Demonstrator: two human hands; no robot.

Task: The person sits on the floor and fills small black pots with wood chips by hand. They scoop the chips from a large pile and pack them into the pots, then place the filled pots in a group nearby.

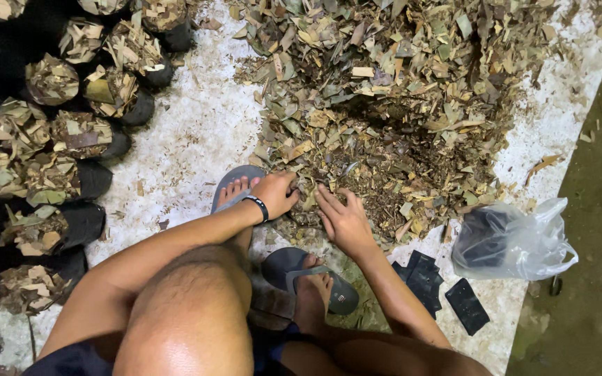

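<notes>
Bare knees and thighs filled the bottom of the view, the person squatting in grey sandals (318, 278) on the ground. Both hands reached forward into the near edge of a big pile of dry chopped leaves (391, 90). The left hand (276, 193), with a black band on its wrist, was curled over a clump of leaves, fingers bent in and closed around a handful. The right hand (343, 219) lay just beside it with fingers spread and half open, pressing down on the leaves rather than clasping anything. By the look of it, the step in hand was gathering leaves from the pile's edge; a fair judgement is that the next move called for drawing the two hands together to lift a full scoop without spilling.

Flat empty black bags (440, 289) lay near the right forearm, next to a clear plastic bag (517, 240) holding more dark ones. Along the left stood rows of black bags already stuffed with leaves (81, 136), upright and touching one another.

All of it rested on a white woven sheet (189, 132) dusted with crumbs, spread over a dull green-grey concrete floor (593, 299). Lighting was dim and yellowish; no walls showed.
</notes>
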